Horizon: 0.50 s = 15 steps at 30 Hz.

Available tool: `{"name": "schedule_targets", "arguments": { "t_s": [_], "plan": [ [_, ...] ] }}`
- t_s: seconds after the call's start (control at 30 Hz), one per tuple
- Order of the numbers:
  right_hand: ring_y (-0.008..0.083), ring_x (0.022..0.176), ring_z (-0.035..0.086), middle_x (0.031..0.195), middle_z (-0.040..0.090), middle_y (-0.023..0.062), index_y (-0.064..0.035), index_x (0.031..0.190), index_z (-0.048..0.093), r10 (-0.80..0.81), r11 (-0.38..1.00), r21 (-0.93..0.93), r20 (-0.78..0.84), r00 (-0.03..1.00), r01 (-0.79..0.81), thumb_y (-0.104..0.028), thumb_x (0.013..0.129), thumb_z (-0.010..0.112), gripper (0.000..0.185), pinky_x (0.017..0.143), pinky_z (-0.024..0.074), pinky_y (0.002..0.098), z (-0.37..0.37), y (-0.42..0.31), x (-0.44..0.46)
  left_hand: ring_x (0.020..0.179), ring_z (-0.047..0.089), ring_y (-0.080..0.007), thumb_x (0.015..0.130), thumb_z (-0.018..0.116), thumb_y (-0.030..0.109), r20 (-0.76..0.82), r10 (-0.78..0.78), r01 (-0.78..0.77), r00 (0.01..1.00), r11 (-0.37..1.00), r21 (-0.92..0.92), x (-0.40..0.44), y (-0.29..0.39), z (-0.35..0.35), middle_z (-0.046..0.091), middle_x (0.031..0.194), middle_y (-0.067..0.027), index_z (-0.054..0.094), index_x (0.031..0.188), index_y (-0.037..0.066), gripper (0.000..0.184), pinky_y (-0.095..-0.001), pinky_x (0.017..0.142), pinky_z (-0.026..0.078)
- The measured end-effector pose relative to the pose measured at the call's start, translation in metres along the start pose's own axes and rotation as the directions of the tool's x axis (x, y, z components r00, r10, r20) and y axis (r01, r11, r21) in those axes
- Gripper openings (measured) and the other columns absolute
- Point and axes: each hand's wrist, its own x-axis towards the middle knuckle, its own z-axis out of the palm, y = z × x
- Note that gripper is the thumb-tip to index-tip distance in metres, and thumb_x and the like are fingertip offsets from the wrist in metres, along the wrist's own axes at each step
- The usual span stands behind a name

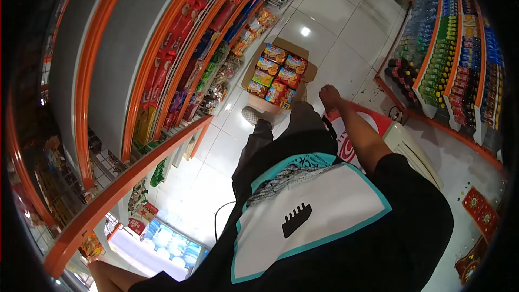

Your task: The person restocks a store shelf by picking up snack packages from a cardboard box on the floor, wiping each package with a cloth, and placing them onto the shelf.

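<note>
Open brown cardboard carton (pixel 294 50) of red-and-yellow printed packs (pixel 289 77) stands on glossy white floor tiles (pixel 324 19). Bare right hand (pixel 330 98) near it. Bare left hand (pixel 95 267), partly hidden, near orange shelf rail (pixel 135 180).

The right arm (pixel 363 138) reaches forward, almost straight. The right hand (pixel 329 98) is low in front, with its fingers (pixel 324 91) a little bent. The left arm (pixel 116 278) goes out to the side, and the left hand is too hard to see.
</note>
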Motion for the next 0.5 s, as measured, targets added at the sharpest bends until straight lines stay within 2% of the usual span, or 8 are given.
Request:
{"name": "schedule_targets", "arguments": {
  "t_s": [0.03, 0.07, 0.1, 0.23, 0.3, 0.33, 0.4, 0.5],
  "plan": [
    [0.0337, 0.085, 0.07, 0.087, 0.07, 0.0224, 0.0, 0.091, 0.068, 0.006, 1.0, 0.014, 0.017, 1.0, -0.006, -0.019, 0.081, 0.062, 0.023, 0.076, 0.057, 0.0404, -0.009, -0.011, 0.014, 0.125, 0.052, -0.0307, 0.097, 0.059, 0.038, 0.026, -0.017, 0.017, 1.0, 1.0, -0.025, 0.005, -0.002, 0.003, 0.057, 0.128, -0.0226, 0.051, 0.131, -0.005, 0.055, -0.0419, 0.105, 0.039],
    [0.0347, 0.091, 0.069, 0.094, 0.07, 0.0223, -0.0018, 0.094, 0.07, 0.257, 0.951, 0.154, 0.088, 0.962, -0.268, -0.019, 0.081, 0.061, 0.024, 0.081, 0.056, 0.0404, -0.033, -0.038, 0.035, 0.126, 0.052, -0.0305, 0.097, 0.059, 0.037, 0.053, -0.034, 0.037, 0.998, 0.998, -0.048, 0.011, -0.004, 0.007, 0.057, 0.128, -0.0224, 0.051, 0.131, -0.005, 0.055, -0.0418, 0.105, 0.039],
    [0.0357, 0.097, 0.068, 0.1, 0.07, 0.0223, -0.0035, 0.098, 0.071, 0.478, 0.818, 0.259, 0.192, 0.857, -0.514, -0.019, 0.081, 0.06, 0.026, 0.085, 0.0551, 0.0403, -0.046, -0.052, 0.051, 0.126, 0.052, -0.0304, 0.097, 0.059, 0.037, 0.079, -0.052, 0.058, 0.996, 0.996, -0.073, 0.017, -0.006, 0.012, 0.057, 0.128, -0.0223, 0.051, 0.132, -0.005, 0.055, -0.0418, 0.105, 0.039],
    [0.0357, 0.1, 0.068, 0.103, 0.07, 0.0213, -0.0049, 0.102, 0.072, 0.468, 0.808, 0.176, 0.388, 0.794, -0.562, -0.024, 0.081, 0.06, 0.03, 0.086, 0.0554, 0.0413, 0.003, -0.01, 0.107, 0.127, 0.051, -0.0298, 0.097, 0.059, 0.036, 0.153, -0.109, 0.132, 0.982, 0.98, -0.149, 0.045, -0.021, 0.031, 0.057, 0.129, -0.0218, 0.05, 0.133, -0.004, 0.055, -0.0416, 0.106, 0.039],
    [0.0343, 0.102, 0.069, 0.107, 0.07, 0.0221, -0.0061, 0.118, 0.067, 0.576, 0.765, 0.192, 0.222, 0.787, -0.614, -0.034, 0.082, 0.064, 0.045, 0.085, 0.0554, 0.0408, 0.03, 0.004, 0.129, 0.127, 0.051, -0.0295, 0.097, 0.059, 0.036, 0.198, -0.132, 0.169, 0.971, 0.969, -0.178, 0.061, -0.03, 0.037, 0.057, 0.13, -0.0216, 0.05, 0.133, -0.004, 0.055, -0.0415, 0.106, 0.038],
    [0.0343, 0.102, 0.069, 0.107, 0.07, 0.0221, -0.0061, 0.118, 0.067, 0.579, 0.759, 0.199, 0.229, 0.782, -0.62, -0.034, 0.082, 0.064, 0.045, 0.085, 0.0554, 0.0408, 0.039, 0.007, 0.137, 0.127, 0.051, -0.0293, 0.097, 0.059, 0.035, 0.22, -0.134, 0.178, 0.966, 0.965, -0.194, 0.072, -0.036, 0.041, 0.057, 0.13, -0.0214, 0.05, 0.134, -0.004, 0.055, -0.0414, 0.107, 0.038],
    [0.0358, 0.1, 0.069, 0.108, 0.07, 0.0227, -0.0058, 0.131, 0.057, 0.634, 0.671, 0.459, 0.05, 0.771, -0.582, -0.044, 0.083, 0.066, 0.061, 0.084, 0.0554, 0.0425, 0.051, 0.006, 0.14, 0.127, 0.05, -0.029, 0.098, 0.059, 0.035, 0.278, -0.142, 0.21, 0.95, 0.949, -0.233, 0.087, -0.046, 0.049, 0.056, 0.13, -0.0212, 0.049, 0.134, -0.004, 0.054, -0.0413, 0.107, 0.038],
    [0.0322, 0.1, 0.069, 0.11, 0.07, 0.0193, -0.0041, 0.138, 0.049, 0.588, 0.676, 0.43, 0.175, 0.79, -0.598, -0.043, 0.083, 0.071, 0.071, 0.084, 0.0541, 0.0415, 0.05, 0.008, 0.157, 0.128, 0.05, -0.0286, 0.098, 0.058, 0.034, 0.329, -0.152, 0.256, 0.932, 0.918, -0.302, 0.097, -0.055, 0.065, 0.056, 0.131, -0.0208, 0.049, 0.135, -0.004, 0.054, -0.0411, 0.107, 0.038]
  ]
}}
